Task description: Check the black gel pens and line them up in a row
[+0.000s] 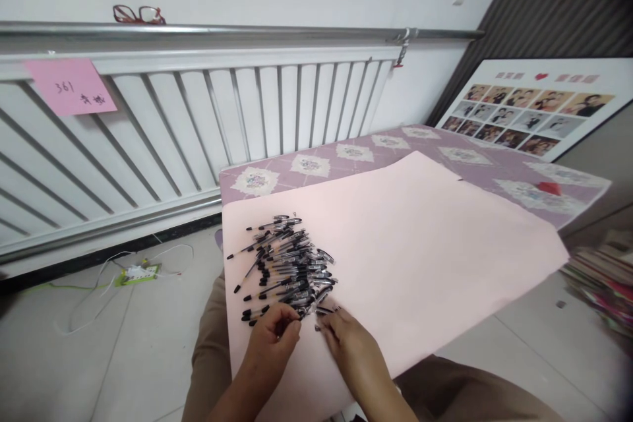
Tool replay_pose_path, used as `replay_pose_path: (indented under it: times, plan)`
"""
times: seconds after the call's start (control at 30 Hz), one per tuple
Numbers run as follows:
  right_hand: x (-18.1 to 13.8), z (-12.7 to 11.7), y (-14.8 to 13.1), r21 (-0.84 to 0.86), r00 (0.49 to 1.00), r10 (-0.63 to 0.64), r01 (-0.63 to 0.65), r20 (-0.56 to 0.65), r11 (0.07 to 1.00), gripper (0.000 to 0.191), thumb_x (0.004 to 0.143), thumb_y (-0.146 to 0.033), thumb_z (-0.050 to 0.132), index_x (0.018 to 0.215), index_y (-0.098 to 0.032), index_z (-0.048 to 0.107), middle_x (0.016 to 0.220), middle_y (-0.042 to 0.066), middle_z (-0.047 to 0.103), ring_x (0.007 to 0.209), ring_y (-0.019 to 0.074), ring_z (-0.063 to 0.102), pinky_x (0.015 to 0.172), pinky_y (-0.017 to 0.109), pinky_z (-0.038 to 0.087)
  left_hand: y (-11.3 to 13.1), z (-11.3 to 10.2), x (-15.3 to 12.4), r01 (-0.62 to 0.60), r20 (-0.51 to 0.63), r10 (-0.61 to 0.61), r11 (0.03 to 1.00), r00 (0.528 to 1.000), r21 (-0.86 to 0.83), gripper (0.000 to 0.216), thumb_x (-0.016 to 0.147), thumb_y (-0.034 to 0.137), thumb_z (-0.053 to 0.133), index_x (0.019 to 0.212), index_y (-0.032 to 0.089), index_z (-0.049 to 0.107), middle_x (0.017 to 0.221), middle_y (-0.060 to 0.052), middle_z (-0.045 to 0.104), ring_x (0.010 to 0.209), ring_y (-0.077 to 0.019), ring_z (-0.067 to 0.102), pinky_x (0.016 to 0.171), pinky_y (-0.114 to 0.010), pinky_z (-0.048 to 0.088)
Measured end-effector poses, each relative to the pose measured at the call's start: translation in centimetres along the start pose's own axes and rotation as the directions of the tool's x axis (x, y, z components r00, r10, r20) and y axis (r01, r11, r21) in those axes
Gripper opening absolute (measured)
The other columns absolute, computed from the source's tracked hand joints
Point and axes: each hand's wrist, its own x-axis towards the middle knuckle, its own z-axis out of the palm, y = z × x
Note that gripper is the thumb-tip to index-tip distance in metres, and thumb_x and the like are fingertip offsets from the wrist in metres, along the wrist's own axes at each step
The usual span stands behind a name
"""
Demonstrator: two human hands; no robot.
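A heap of black and clear pens (289,264) lies on a pale pink sheet (405,237), most of them pointing roughly left to right. At the near edge of the heap, my left hand (277,336) is closed with thumb and fingertips together; whatever sits in that pinch is too small to make out. My right hand (351,346) is just to its right, its fingers closed around the end of a dark pen (325,310) beside the pile. Its fingertips are partly blurred.
The sheet covers a table with a purple patterned cloth (353,153). Behind stands a white radiator (257,105) with a pink note (72,87) and glasses (138,14) on the pipe above. A photo board (534,105) leans at right. A power strip (138,274) lies on the floor.
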Motion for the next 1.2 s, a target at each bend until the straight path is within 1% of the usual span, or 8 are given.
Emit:
replay_pose_path:
  times: [0.4, 0.5, 0.6, 0.67, 0.77, 0.9, 1.03, 1.2]
  plan:
    - [0.3, 1.9, -0.5, -0.117, 0.999, 0.017, -0.013, 0.034, 0.993, 0.022, 0.082, -0.016, 0.045, 0.094, -0.022, 0.063, 0.101, 0.009, 0.066, 0.089, 0.0208, 0.062, 0.075, 0.028, 0.047, -0.3, 0.2, 0.0, -0.035, 0.024, 0.036, 0.999, 0.999, -0.032, 0.004, 0.075, 0.021, 0.05, 0.072, 0.018, 0.052, 0.062, 0.004, 0.046, 0.059, -0.0106, 0.041, 0.055, -0.021, 0.034]
    - [0.2, 1.9, -0.4, -0.034, 1.0, 0.002, -0.002, -0.009, 0.999, 0.019, 0.081, -0.016, 0.044, 0.086, -0.021, 0.062, 0.096, 0.009, 0.065, 0.086, 0.0208, 0.062, 0.074, 0.029, 0.047, -0.3, 0.1, -0.1, -0.053, 0.02, 0.054, 0.998, 0.998, -0.024, 0.004, 0.074, 0.02, 0.05, 0.072, 0.018, 0.052, 0.063, 0.004, 0.046, 0.059, -0.0102, 0.041, 0.055, -0.021, 0.034]
    - [0.1, 1.6, -0.3, 0.172, 0.998, 0.017, -0.008, -0.053, 0.985, 0.014, 0.078, -0.017, 0.047, 0.077, -0.021, 0.06, 0.083, 0.006, 0.064, 0.077, 0.0192, 0.06, 0.068, 0.029, 0.046, -0.3, 0.0, -0.2, -0.071, 0.023, 0.071, 0.997, 0.997, -0.003, 0.004, 0.075, 0.019, 0.049, 0.073, 0.018, 0.052, 0.065, 0.003, 0.047, 0.06, -0.0104, 0.042, 0.055, -0.021, 0.034]
    - [0.1, 1.1, -0.2, 0.386, 0.997, 0.075, -0.057, -0.032, 0.921, 0.009, 0.076, -0.02, 0.05, 0.072, -0.021, 0.057, 0.069, 0.001, 0.061, 0.066, 0.0166, 0.057, 0.062, 0.027, 0.045, -0.2, -0.1, -0.3, -0.079, 0.028, 0.079, 0.997, 0.996, 0.021, 0.004, 0.074, 0.019, 0.049, 0.073, 0.018, 0.052, 0.066, 0.003, 0.048, 0.061, -0.0108, 0.043, 0.056, -0.021, 0.035]
    - [0.0, 0.0, -0.3, 0.692, 0.984, 0.152, -0.172, 0.09, 0.701, 0.011, 0.074, -0.027, 0.054, 0.066, -0.02, 0.052, 0.058, -0.003, 0.055, 0.054, 0.0122, 0.051, 0.052, 0.023, 0.043, 0.1, -0.1, -0.4, -0.103, 0.035, 0.101, 0.993, 0.994, 0.062, 0.004, 0.073, 0.017, 0.049, 0.071, 0.018, 0.052, 0.067, 0.002, 0.049, 0.062, -0.0115, 0.045, 0.059, -0.022, 0.037]
    - [-0.1, -1.4, -0.6, 0.846, 0.966, 0.193, -0.246, 0.172, 0.474, 0.017, 0.07, -0.034, 0.061, 0.067, -0.02, 0.052, 0.059, -0.003, 0.054, 0.056, 0.0114, 0.051, 0.055, 0.023, 0.046, 0.2, 0.2, -0.5, -0.119, 0.03, 0.116, 0.989, 0.993, 0.093, 0.007, 0.071, 0.014, 0.049, 0.074, 0.018, 0.054, 0.068, 0.001, 0.052, 0.065, -0.0124, 0.047, 0.063, -0.023, 0.039]
    - [-0.4, -1.9, -0.9, 0.874, 0.956, 0.226, -0.268, 0.188, 0.406, 0.019, 0.068, -0.037, 0.064, 0.074, -0.02, 0.057, 0.063, -0.003, 0.053, 0.061, 0.0126, 0.052, 0.058, 0.025, 0.048, 0.1, 0.3, -0.6, -0.149, 0.053, 0.144, 0.982, 0.988, 0.118, 0.011, 0.071, 0.013, 0.049, 0.078, 0.019, 0.056, 0.07, 0.001, 0.054, 0.066, -0.0126, 0.049, 0.064, -0.023, 0.04]
    - [-0.6, -1.7, -0.8, 0.864, 0.959, 0.219, -0.263, 0.183, 0.429, 0.018, 0.072, -0.034, 0.062, 0.083, -0.02, 0.063, 0.069, -0.002, 0.057, 0.063, 0.012, 0.052, 0.063, 0.025, 0.045, -0.2, 0.2, -0.6, -0.241, 0.086, 0.228, 0.95, 0.97, 0.2, 0.019, 0.069, 0.009, 0.049, 0.082, 0.019, 0.058, 0.075, -0.001, 0.057, 0.07, -0.0135, 0.052, 0.066, -0.024, 0.041]
